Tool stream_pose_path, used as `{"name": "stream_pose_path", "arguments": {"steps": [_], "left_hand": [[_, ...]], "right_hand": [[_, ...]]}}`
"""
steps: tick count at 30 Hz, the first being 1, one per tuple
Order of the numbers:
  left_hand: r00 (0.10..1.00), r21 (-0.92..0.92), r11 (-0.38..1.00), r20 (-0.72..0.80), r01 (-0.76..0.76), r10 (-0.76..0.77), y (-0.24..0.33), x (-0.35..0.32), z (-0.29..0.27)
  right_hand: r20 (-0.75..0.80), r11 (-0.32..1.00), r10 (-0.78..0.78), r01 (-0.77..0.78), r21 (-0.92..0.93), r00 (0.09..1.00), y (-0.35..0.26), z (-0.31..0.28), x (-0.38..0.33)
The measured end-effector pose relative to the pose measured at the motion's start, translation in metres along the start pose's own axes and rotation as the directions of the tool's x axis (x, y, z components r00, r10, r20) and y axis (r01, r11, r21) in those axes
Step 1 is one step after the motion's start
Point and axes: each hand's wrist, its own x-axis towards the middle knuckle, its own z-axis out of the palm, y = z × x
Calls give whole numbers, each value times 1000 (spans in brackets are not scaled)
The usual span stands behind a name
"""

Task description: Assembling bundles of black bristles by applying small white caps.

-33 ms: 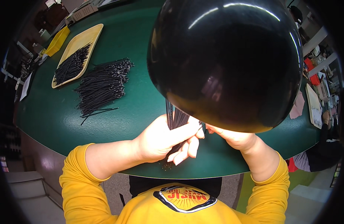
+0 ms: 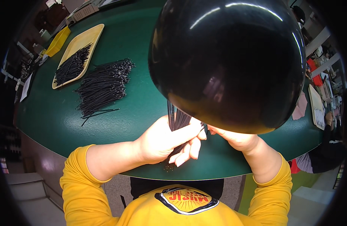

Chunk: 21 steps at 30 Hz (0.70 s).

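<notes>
**Gripping a bundle of thin black cords at the table's near edge**

Holding a bundle of black cords [image 2: 178, 119], the left hand [image 2: 164, 141] wraps around it with the fingers curled shut and the thumb lying across the top. The cords are thin, straight and stiff-looking, and their tops rise out of the fist. The right hand [image 2: 233, 137] sits just beside the bundle, mostly hidden under a glossy round black dome [image 2: 228, 62], so whether it is closed on anything cannot be told. Both hands hover over the curved near rim of the smooth green table [image 2: 143, 101]. Farther left, a loose fanned pile of cords [image 2: 103, 86] lies on the bare green top, and beyond it a flat yellow tray [image 2: 91, 36] holds more. Open green surface separates the pile from the hands.
</notes>
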Motion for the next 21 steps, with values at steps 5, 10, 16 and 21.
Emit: {"name": "stream_pose_path", "arguments": {"steps": [5, 10, 16, 21], "left_hand": [[1000, 79, 997, -3, -16, 16, 1, 0, -2], [999, 134, 991, -51, 2, 5, 3, 1, 2], [996, 126, 992, -87, 21, -10, 3, 1, 4], [994, 145, 989, -110, 5, 11, 2, 0, 2]], "right_hand": [[-23, 990, 47, -43, 132, 999, 3, 2, 0], [-90, 978, -201, 195, -76, 975, 7, 2, -1], [35, 888, -361, 355, -293, 932, 8, -8, -4], [-49, 940, -310, 299, -163, 949, 6, 3, 1]]}}
